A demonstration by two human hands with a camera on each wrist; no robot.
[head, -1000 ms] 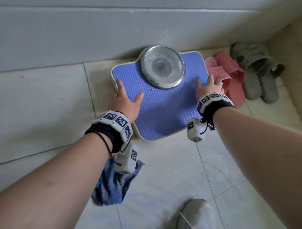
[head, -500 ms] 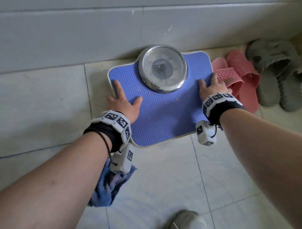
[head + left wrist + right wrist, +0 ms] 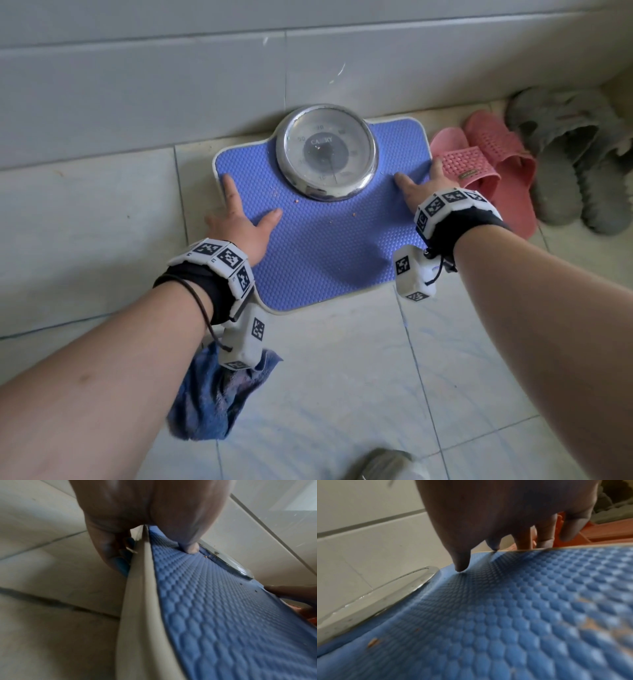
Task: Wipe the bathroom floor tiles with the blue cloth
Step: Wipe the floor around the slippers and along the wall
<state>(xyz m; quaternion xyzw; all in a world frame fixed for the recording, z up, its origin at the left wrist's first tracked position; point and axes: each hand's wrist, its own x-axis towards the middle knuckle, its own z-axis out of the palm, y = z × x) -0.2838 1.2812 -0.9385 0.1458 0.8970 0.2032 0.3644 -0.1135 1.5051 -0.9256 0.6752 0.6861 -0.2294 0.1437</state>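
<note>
A: In the head view, what did the hands hold?
B: The left hand (image 3: 239, 226) and right hand (image 3: 419, 186) each gripped a side edge of the blue, bumpy-topped bathroom scale with a round chrome dial (image 3: 318, 240). The crumpled blue cloth (image 3: 212, 401) lay on the pale floor tiles (image 3: 342, 394), under the left forearm.

A: The left wrist view?
B: Fingers (image 3: 120, 555) curled under the rim, thumb on top.

A: The right?
B: Thumb on top, fingers (image 3: 546, 534) over the edge beside the pink slippers (image 3: 607, 532).

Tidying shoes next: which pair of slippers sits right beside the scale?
The pink slippers, directly right of the scale; the grey pair lies beyond them.
</note>
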